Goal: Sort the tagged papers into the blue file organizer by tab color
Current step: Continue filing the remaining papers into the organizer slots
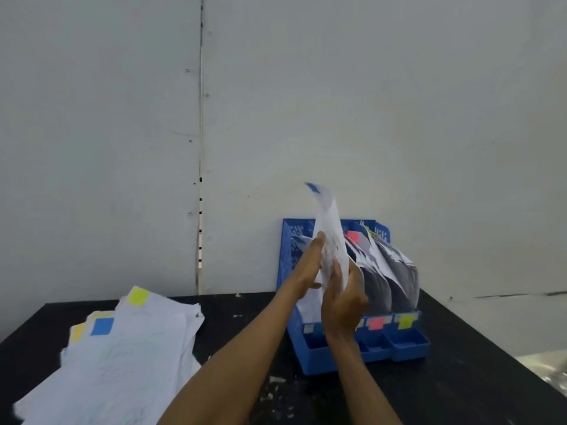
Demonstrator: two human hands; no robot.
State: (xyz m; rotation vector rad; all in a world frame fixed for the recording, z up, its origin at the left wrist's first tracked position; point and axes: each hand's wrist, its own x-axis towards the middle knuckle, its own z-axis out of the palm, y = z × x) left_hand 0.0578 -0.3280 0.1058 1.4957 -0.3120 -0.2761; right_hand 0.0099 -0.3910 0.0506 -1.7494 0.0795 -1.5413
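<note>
The left hand point(308, 265) and right hand point(343, 299), fingers point(337, 279) curled round one blue-tabbed paper point(333, 240), are holding it upright over the blue file organizer point(411, 345) at 4 o'clock on the worktop point(460, 378). Its pink and yellow slots are already holding sheets point(395, 271); a sizeable pile point(129, 357) is waiting at 8 o'clock.

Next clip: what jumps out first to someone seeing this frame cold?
The left hand and right hand grip a blue-tabbed sheet upright over the blue organizer by the wall, right of centre. A loose pile of tabbed papers sprawls on the black table at lower left.
</note>
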